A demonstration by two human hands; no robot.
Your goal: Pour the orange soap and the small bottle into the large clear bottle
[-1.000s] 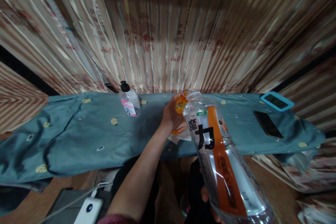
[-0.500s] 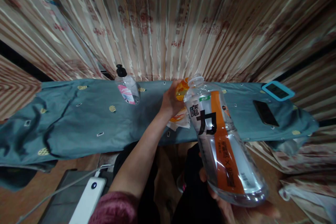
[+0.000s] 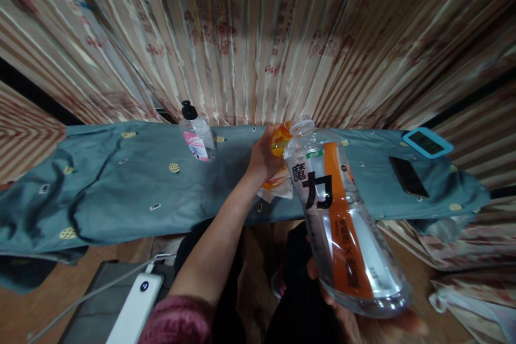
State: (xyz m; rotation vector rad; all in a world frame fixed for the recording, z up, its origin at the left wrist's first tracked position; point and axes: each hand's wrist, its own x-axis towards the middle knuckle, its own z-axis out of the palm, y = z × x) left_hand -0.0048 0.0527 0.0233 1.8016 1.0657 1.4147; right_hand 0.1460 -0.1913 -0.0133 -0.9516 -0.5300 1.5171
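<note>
A large clear plastic drink bottle (image 3: 342, 220) with an orange and silver label is tilted in front of me, its uncapped-looking mouth pointing up and left. My right hand (image 3: 350, 317) grips it from beneath, around the base; some of its fingers are hidden behind the bottle. Beyond it, my left hand (image 3: 264, 156) is closed around a yellow-orange bottle-like object (image 3: 281, 141), close to the mouth of the clear bottle. Whether the two touch I cannot tell. Under the left hand, an orange and white packet (image 3: 278, 185) lies on the cloth, partly covered.
A pump bottle (image 3: 198, 140) with a pink label stands left on the green cloth-covered table (image 3: 133, 183). At right lie a black phone (image 3: 408, 176) and a blue-framed device (image 3: 428, 142). A white power bank (image 3: 137, 306) with a cable sits lower left. Striped curtains (image 3: 250, 54) hang behind.
The view has shifted very slightly, so the table things sit a little lower and to the right. Both hands keep their holds, nearly unmoved.
</note>
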